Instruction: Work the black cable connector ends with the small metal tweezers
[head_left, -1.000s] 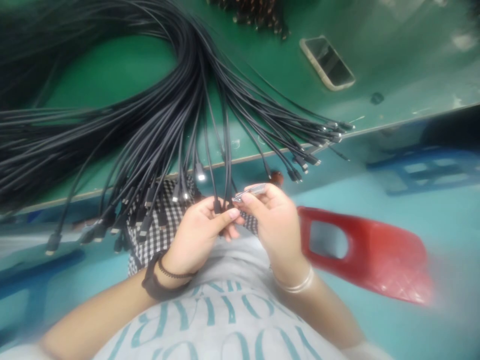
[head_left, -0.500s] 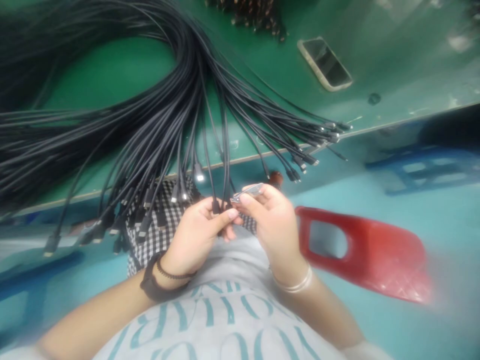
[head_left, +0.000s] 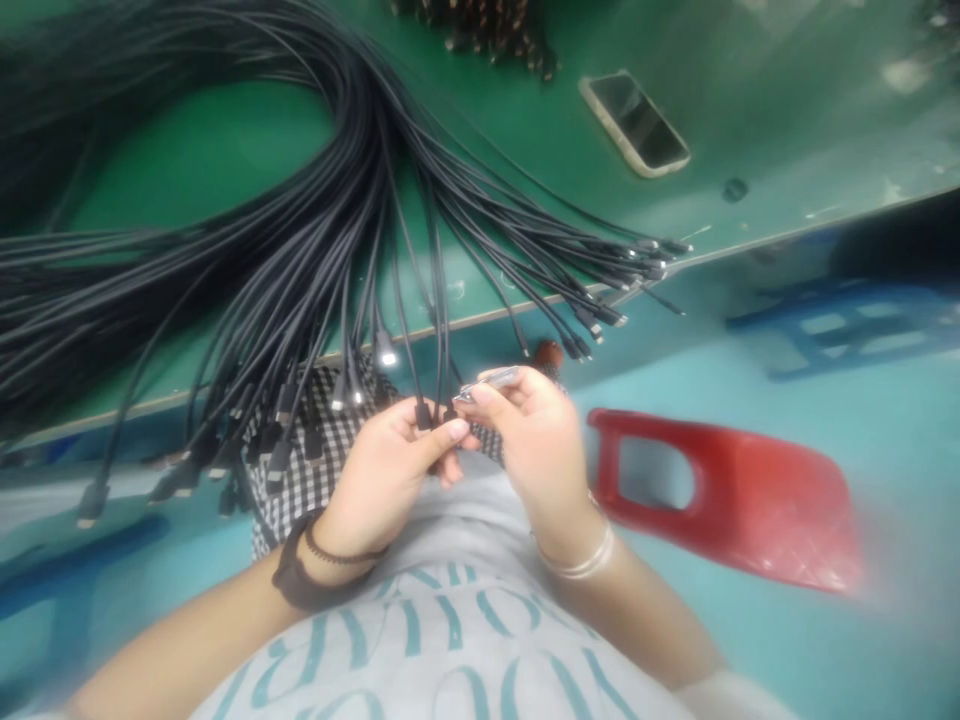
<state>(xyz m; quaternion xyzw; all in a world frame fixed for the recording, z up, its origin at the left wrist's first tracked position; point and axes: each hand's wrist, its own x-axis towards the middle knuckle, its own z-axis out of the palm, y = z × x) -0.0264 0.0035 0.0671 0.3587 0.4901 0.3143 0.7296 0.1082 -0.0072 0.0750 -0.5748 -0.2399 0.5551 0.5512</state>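
Observation:
Black USB cables (head_left: 439, 290) hang over the table edge, and my left hand (head_left: 394, 450) is closed on the connector ends of a few of them. Its thumb and fingers pinch the black plugs (head_left: 424, 412) in front of my shirt. My right hand (head_left: 536, 425) is closed on a thin, shiny metal tool (head_left: 491, 381), its exact kind unclear. The tool's narrow tip points left, close to a plug by my left thumb. Whether it touches the plug cannot be seen. A large bundle of the same cables (head_left: 352, 180) spreads out around both hands.
The green table (head_left: 202, 150) carries the cable bundle and a phone (head_left: 636, 124) in a light case. More cable ends (head_left: 480, 30) lie at the back. A red plastic stool (head_left: 765, 500) stands at right, a blue plastic object (head_left: 862, 325) beyond it.
The view has shifted slightly, so table items appear a little further left. Both hands keep their grip, the tool still beside the plugs.

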